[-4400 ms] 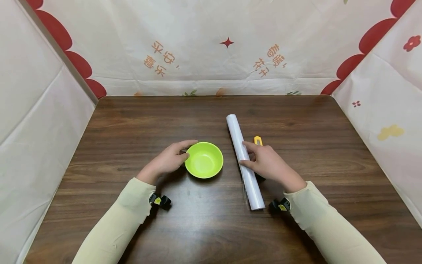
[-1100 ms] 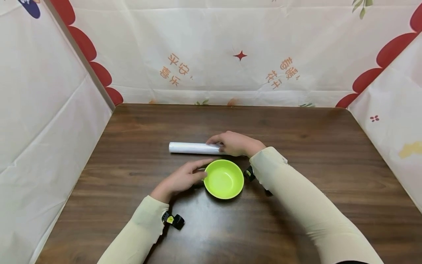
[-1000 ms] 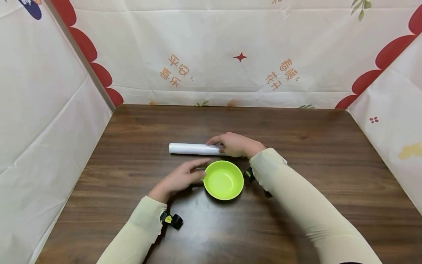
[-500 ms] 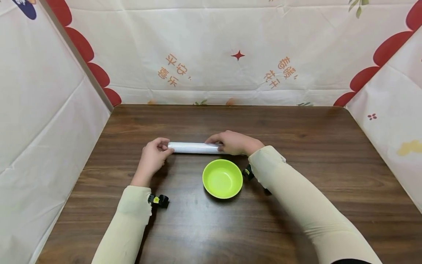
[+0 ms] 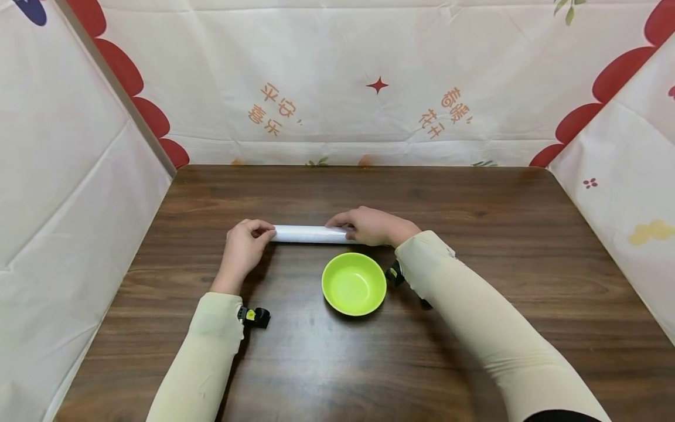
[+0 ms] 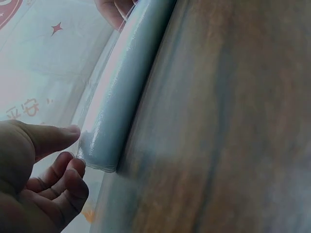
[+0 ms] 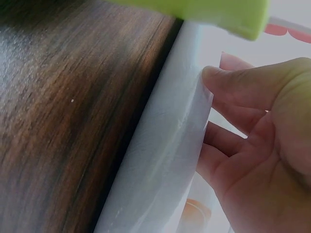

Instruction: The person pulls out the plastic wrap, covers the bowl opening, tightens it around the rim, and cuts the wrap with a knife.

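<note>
A roll of clear plastic wrap (image 5: 303, 234) lies crosswise on the table in the head view. My left hand (image 5: 244, 249) is at its left end, where thumb and index finger pinch the end edge. In the left wrist view, that thumb (image 6: 58, 137) and curled fingers sit right at the roll's end. My right hand (image 5: 371, 227) grips the roll farther right, with its thumb (image 7: 243, 87) and fingers on the film in the right wrist view; hand and sleeve hide the roll's right end. Just in front stands a light-green bowl (image 5: 354, 284), untouched.
A brown wooden table (image 5: 316, 363) bears everything. White printed cloth (image 5: 327, 70) walls it in at the back and both sides. Wrist cameras (image 5: 255, 317) are strapped to both forearms. A small dark piece (image 5: 426, 304) peeks out under the right sleeve.
The roll has been turned from lengthwise to crosswise behind the bowl by my right hand. My left hand has left the bowl for the roll's left end. The yellow cutter seen earlier is hidden.
</note>
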`<state>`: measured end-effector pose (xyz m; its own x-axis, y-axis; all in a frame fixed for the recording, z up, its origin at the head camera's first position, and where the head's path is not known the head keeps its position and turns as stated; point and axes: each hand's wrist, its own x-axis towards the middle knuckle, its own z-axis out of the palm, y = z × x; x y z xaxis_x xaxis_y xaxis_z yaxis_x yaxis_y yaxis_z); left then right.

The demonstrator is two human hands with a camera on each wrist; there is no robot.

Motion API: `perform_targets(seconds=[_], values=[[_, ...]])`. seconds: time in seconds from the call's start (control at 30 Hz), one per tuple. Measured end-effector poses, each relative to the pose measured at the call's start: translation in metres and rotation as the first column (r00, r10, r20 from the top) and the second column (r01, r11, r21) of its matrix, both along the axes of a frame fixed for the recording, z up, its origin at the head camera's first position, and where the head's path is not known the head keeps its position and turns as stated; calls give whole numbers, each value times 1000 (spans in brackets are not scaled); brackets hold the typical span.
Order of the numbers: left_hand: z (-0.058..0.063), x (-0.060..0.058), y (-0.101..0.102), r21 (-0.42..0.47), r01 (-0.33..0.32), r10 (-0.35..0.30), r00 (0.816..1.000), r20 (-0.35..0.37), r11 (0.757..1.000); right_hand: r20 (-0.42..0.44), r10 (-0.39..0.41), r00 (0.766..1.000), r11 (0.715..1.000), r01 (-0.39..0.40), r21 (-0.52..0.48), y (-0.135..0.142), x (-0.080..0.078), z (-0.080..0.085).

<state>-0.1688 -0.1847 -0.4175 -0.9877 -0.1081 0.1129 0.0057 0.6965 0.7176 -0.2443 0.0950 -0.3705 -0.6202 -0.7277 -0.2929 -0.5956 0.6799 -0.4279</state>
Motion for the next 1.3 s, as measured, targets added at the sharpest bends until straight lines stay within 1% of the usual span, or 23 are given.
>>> perform_targets(seconds=[0.17, 0.3, 0.4, 0.5, 0.6, 0.7, 0.77, 0.83, 0.9, 0.93, 1.07, 1.17, 1.3], values=[[1, 2, 1, 5, 29, -29, 999, -34, 1000, 3, -9, 1000, 1000, 9, -18, 1, -2, 0], [1, 3, 2, 5, 34, -34, 997, -67, 999, 20, -24, 1000, 999, 25, -46, 3, -4, -2], [1, 3, 2, 13, 34, -33, 998, -59, 999, 18, -52, 998, 997, 53, -47, 8, -7, -4], [3, 4, 1, 19, 28, -28, 999, -34, 999, -21, -101, 995, 993, 100, -67, 15, -9, -3], [4, 4, 0, 21, 20, -19, 1000, -20, 1000, -74, -181, 981, 976, 170, -136, 28, -6, 2], [6, 3, 1, 23, 20, -19, 1000, -17, 1000, -130, -270, 954, 948, 240, -208, 47, 1, 11], [7, 3, 2, 29, 22, -22, 1000, -17, 999, -163, -319, 933, 933, 280, -226, 63, 7, 16], [8, 2, 3, 38, 23, -23, 1000, -11, 999, -184, -351, 918, 925, 311, -217, 77, 12, 17], [10, 2, 3, 45, 21, -21, 1000, -3, 999, -199, -351, 915, 930, 317, -186, 90, 16, 16], [10, 2, 3, 49, 18, -18, 1000, 2, 999, -207, -341, 917, 936, 311, -166, 95, 18, 14], [13, 1, 3, 59, 13, -14, 1000, 27, 998, -270, -275, 923, 961, 267, -67, 105, 22, 3], [12, 1, 4, 69, 20, -23, 999, 43, 997, -330, -252, 910, 966, 255, -34, 107, 23, -4], [11, 0, 6, 81, 29, -33, 998, 50, 996, -409, -229, 883, 973, 222, -66, 108, 25, -10]])
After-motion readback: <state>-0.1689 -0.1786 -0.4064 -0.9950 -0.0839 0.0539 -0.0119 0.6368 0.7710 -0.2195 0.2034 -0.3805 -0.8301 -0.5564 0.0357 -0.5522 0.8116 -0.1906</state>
